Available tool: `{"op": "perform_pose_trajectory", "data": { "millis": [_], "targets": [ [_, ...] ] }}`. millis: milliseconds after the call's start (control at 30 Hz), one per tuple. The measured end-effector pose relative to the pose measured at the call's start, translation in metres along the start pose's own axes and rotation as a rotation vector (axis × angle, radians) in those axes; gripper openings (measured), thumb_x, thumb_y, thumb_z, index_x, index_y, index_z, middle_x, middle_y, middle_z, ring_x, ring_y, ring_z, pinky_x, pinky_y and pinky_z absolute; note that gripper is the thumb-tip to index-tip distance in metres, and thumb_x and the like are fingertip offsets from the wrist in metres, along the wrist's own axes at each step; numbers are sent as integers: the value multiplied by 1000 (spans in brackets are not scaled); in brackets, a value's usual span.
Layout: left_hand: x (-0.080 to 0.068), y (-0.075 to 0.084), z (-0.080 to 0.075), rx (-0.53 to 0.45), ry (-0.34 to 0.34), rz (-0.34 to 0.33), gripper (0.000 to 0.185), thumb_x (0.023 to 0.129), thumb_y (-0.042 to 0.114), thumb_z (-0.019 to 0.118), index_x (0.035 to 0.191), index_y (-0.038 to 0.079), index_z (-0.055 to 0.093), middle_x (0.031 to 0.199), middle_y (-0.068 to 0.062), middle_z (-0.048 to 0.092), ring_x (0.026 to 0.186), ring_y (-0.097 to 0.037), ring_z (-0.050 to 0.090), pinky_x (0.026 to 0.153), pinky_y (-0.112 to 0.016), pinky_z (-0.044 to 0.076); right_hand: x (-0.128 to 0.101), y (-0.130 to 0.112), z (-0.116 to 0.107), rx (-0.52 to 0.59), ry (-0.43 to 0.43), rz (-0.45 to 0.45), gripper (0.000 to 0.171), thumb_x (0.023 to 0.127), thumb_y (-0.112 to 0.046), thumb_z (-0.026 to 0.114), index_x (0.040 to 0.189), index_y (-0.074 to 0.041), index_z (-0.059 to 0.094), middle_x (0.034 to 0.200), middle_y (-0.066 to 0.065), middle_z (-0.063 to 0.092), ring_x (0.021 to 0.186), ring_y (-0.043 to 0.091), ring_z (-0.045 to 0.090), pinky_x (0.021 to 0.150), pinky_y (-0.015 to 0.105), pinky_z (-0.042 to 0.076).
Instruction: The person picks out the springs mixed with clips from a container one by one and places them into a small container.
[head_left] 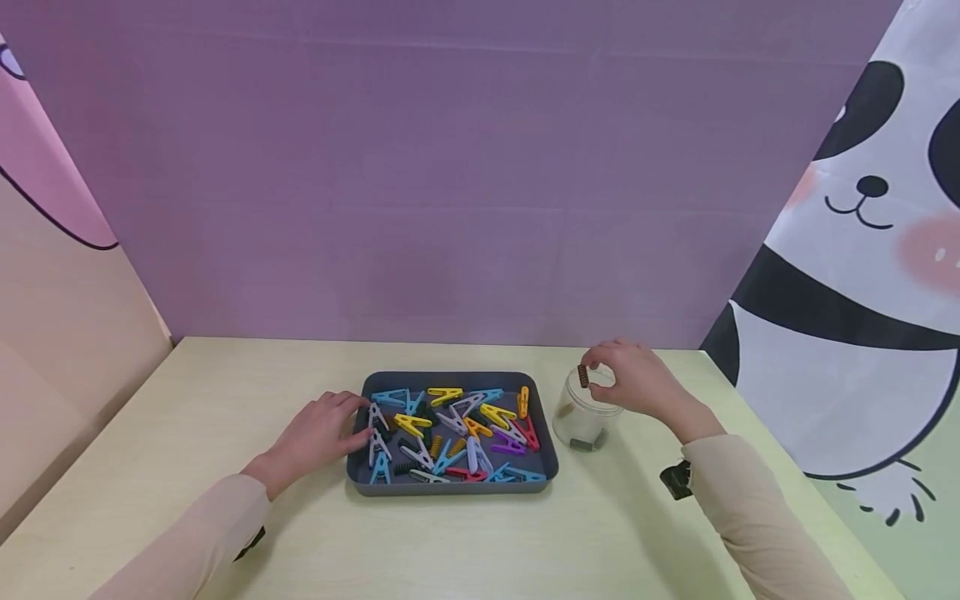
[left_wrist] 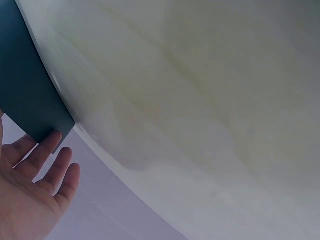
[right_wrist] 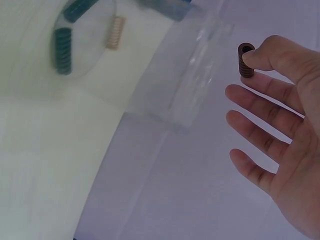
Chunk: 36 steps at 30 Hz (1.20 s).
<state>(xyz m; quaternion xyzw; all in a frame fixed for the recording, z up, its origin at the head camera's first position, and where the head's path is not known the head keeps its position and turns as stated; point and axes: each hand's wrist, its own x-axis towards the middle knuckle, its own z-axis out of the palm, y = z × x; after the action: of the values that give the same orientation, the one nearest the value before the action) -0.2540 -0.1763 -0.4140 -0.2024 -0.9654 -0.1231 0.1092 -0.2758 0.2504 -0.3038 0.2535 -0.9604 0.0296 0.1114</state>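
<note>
Table (head_left: 187, 433): one tray (head_left: 360, 487), one jar (head_left: 581, 417), one spring (head_left: 582, 376).

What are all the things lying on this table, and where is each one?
Tray: one, dark grey, centre of the table.
Clothes pegs: many, blue, yellow, white, red, purple, orange, heaped in the tray.
Loose springs: a few, dark and gold, among the pegs.
Jar: one, clear, right of the tray, some springs inside.
Brown spring: one, pinched over the jar.
Table: one, pale yellow.
Left hand: fingers straight, resting at the tray's left edge.
Right hand: holds the brown spring.
</note>
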Motion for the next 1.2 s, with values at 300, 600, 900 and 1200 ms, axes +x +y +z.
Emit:
{"op": "perform_pose_trajectory", "data": {
  "millis": [300, 600, 900, 1200],
  "targets": [
    [0, 1, -1, -2, -6, -5, 45, 82, 38, 63, 115, 7, 59, 117, -12, 60, 107, -31, 55, 91, -47, 46, -6, 14, 11, -10, -28, 42, 26, 72, -18, 70, 97, -12, 66, 86, -1, 63, 88, 24, 53, 73, 45, 43],
    [-1, 3, -3, -11, 0, -7, 45, 82, 37, 63, 114, 6, 59, 117, -13, 60, 107, -32, 55, 91, -48, 46, -8, 17, 16, 8, -24, 50, 27, 71, -18, 70, 97, -11, 67, 86, -1, 63, 88, 24, 53, 73, 46, 43],
    [-1, 2, -2, -14, -1, -3, 45, 82, 38, 63, 115, 7, 58, 117, -13, 60, 107, -31, 54, 91, -48, 45, -7, 16, 16, 4, -38, 58, 27, 72, -17, 71, 97, -12, 67, 86, -1, 63, 90, 25, 53, 74, 46, 44],
    [-1, 2, -2, -15, -6, -6, 45, 82, 37, 63, 115, 7, 58, 117, -13, 60, 107, -31, 54, 91, -48, 45, -5, 17, 20, -5, -35, 43, 24, 73, -17, 71, 96, -11, 67, 88, 0, 65, 89, 25, 53, 72, 45, 44]
  ]
}}
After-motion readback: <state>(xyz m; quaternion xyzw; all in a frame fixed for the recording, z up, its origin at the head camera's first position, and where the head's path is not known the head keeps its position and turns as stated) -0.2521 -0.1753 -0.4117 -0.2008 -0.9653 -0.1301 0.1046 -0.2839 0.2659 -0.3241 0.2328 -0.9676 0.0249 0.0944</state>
